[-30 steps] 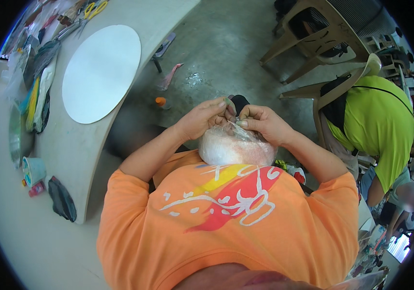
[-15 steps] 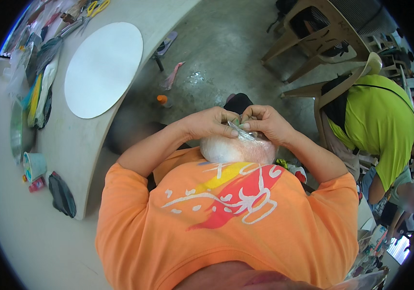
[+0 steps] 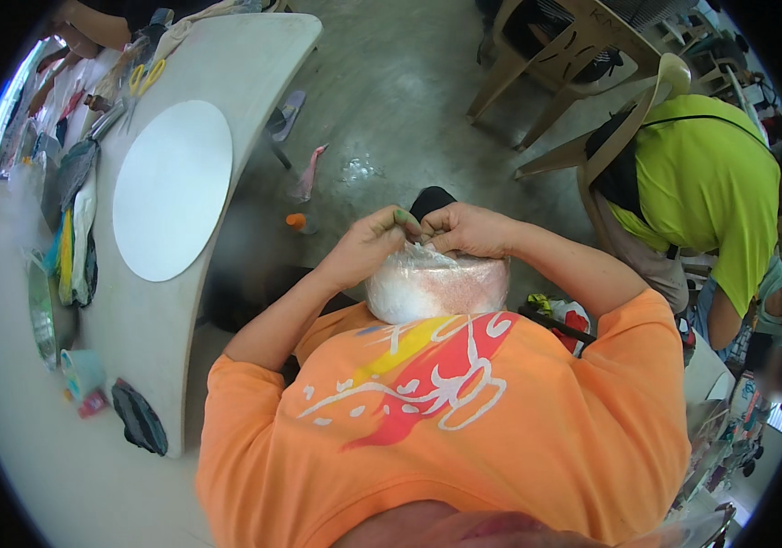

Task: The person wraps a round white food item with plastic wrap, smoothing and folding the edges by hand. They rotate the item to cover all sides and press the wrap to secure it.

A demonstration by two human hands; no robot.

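Note:
A round, whitish and pinkish bundle wrapped in clear plastic (image 3: pixel 436 288) rests in my lap, against the front of my orange shirt. At its far top edge, my left hand (image 3: pixel 380 239) is closed, with thumb and fingers pinching the gathered plastic film. Close beside it, my right hand (image 3: pixel 468 228) pinches the same film, its fingers curled over toward the left. A green smudge shows on a left fingertip. What lies inside the wrap cannot be made out.
On the white table (image 3: pixel 267 55) at my left lie a white oval board (image 3: pixel 173 192), yellow-handled scissors (image 3: pixel 146 78), a tape roll (image 3: pixel 83 372) and a dark folded pouch (image 3: pixel 138 417). An orange-capped bottle (image 3: pixel 300 223) stands on the floor. A person in a lime-green shirt (image 3: pixel 706 173) sits at right on a beige chair.
The view has shifted, so the table and board sit lower. My hands have drawn slightly apart and left along the film, and more of the bundle's top shows.

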